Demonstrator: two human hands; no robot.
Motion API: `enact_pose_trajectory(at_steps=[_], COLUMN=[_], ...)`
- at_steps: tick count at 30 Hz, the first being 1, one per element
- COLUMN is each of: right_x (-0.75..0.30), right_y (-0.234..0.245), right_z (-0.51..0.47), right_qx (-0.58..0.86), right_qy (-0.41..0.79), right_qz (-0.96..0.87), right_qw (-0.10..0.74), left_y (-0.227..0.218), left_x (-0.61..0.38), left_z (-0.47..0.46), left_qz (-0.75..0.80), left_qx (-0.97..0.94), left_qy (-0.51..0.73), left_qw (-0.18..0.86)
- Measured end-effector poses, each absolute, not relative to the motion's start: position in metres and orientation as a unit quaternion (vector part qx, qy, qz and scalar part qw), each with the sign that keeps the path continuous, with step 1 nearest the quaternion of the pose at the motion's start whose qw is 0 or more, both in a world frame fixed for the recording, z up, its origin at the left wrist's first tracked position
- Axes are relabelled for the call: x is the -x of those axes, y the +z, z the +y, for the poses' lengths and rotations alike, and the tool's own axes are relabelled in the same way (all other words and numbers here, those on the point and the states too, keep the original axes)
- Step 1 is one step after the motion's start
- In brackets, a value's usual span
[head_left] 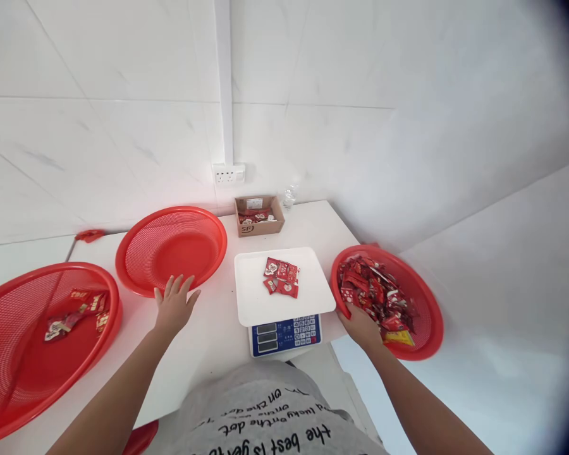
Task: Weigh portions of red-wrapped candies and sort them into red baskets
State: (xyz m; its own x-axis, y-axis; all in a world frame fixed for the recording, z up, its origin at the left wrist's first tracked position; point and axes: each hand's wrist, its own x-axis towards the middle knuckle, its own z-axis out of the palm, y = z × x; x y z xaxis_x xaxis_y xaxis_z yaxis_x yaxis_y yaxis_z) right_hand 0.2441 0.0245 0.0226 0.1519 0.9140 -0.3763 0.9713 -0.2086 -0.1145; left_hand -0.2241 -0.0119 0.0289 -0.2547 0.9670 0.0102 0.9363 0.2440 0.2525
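Observation:
My left hand point(174, 306) is spread at the near rim of a red mesh basket point(171, 220) that has nothing in it; whether the fingertips touch the rim I cannot tell. On the right, my right hand point(360, 325) grips the near left rim of another red basket point(431, 316), which holds a heap of small red packets point(374, 287) and a yellow one point(399, 337). Between my hands stands a digital scale point(285, 335) with a white tray point(256, 306). Several red packets point(282, 277) lie together on that tray.
A larger red basket point(107, 341) at the far left contains several red packets point(78, 313). Behind the scale, a small cardboard box point(260, 229) with red packets stands near the wall, beside a clear plastic bottle point(289, 197). A wall socket point(229, 174) is above.

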Motion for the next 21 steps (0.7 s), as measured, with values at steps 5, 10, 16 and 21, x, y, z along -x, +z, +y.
enact_pose_trajectory(at_steps=[5,10,16,21], right_x=[-0.245,-0.248,-0.252,-0.258], right_y=[0.025,0.024,0.025,0.012], right_z=[0.023,0.023,0.025,0.026], right_qx=[-0.747,-0.735,-0.724,-0.717], right_qy=[-0.195,-0.206,-0.223,-0.244], right_qz=[0.633,0.646,0.653,0.651], right_qw=[0.052,0.019,-0.010,-0.058], left_y=[0.022,0.006,-0.001,-0.003], left_x=[0.161,0.083,0.027,0.008], left_z=[-0.007,0.007,0.030,0.047], left_qz=[0.730,0.652,0.645,0.660], left_qx=[-0.655,-0.724,-0.738,-0.734], left_qy=[0.184,0.189,0.119,0.090], left_qw=[0.067,0.126,0.159,0.134])
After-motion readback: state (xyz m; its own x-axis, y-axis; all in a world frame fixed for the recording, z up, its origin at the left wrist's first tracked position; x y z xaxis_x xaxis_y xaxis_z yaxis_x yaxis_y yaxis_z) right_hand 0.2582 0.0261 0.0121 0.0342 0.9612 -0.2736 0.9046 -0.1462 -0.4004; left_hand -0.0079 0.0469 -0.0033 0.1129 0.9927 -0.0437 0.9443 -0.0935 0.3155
